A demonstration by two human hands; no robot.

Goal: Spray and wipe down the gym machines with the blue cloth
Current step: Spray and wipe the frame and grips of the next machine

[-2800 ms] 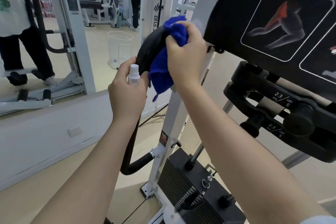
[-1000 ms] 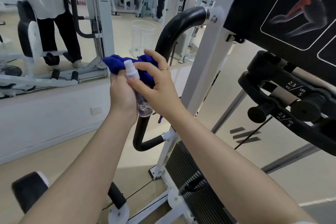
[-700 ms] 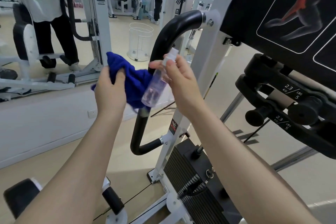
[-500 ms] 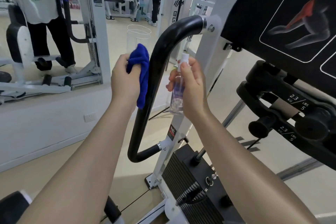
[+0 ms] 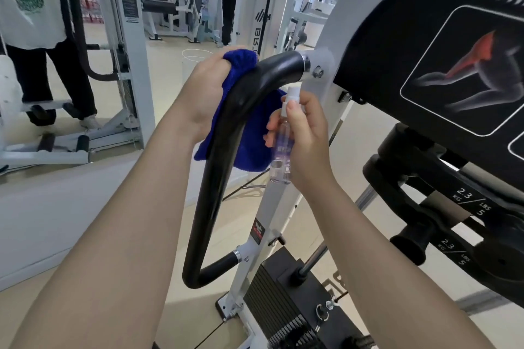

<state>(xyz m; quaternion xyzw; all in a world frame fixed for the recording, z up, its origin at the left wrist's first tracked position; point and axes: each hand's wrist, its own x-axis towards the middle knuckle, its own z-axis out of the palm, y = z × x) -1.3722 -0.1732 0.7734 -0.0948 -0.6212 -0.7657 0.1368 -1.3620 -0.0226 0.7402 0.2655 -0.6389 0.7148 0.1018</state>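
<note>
We stand on a pale beige floor (image 5: 175, 238) beside a wall mirror (image 5: 71, 51) in a gym. Our left hand (image 5: 207, 88) grips the blue cloth (image 5: 246, 133) against the black handle (image 5: 226, 150) near its top bend. Our right hand (image 5: 306, 139) curls around a clear spray bottle (image 5: 280, 156), upright, just beside the handle; its contents are unclear.

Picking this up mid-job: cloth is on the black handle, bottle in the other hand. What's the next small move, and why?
Probably slide the left hand down the black handle, dragging the blue cloth along it. The cloth is already pressed on the top bend and hangs behind the bar, while the right hand holds the spray bottle upright beside it; the long lower stretch lies below the cloth.
</note>
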